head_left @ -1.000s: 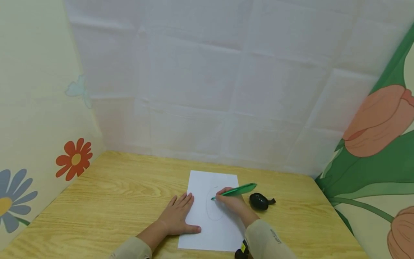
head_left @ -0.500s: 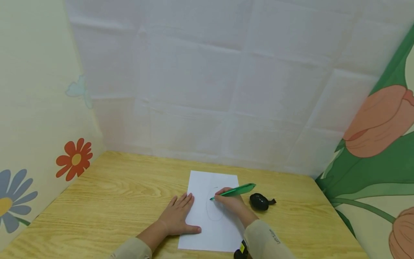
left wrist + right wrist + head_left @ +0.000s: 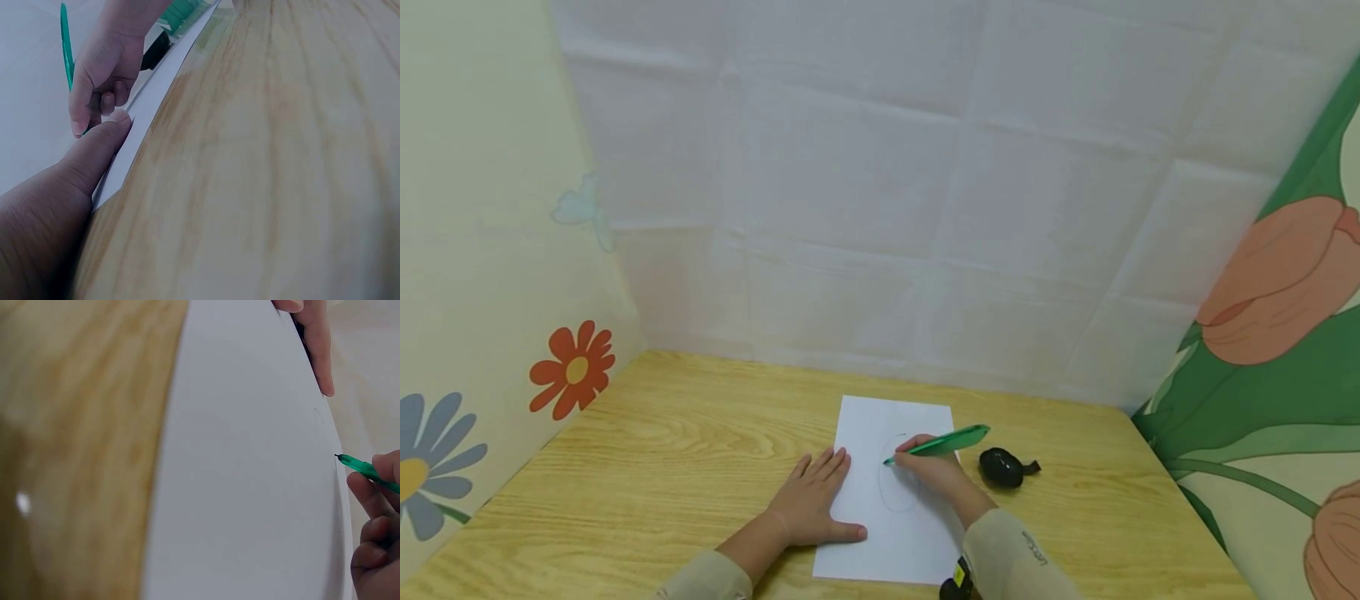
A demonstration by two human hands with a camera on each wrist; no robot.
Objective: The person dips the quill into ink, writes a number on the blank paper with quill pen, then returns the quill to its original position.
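Observation:
A white sheet of paper lies on the wooden table and bears a thin oval outline, with a short mark near its top. My right hand pinches a green pen whose tip is at the paper, inside the oval near its left side. In the right wrist view the dark tip of the pen shows beyond the thumb and finger. My left hand rests flat across the left edge of the sheet, fingers straight and thumb spread out over the paper.
A glossy black rounded object with a short strap sits on the wooden table right of the sheet. By the right sleeve is a small black item with a yellow label. A white sheet hangs behind; floral panels flank the table.
My right hand and the green pen have shifted slightly left, bringing the tip closer to the oval's left side. My left hand and the paper have stayed put.

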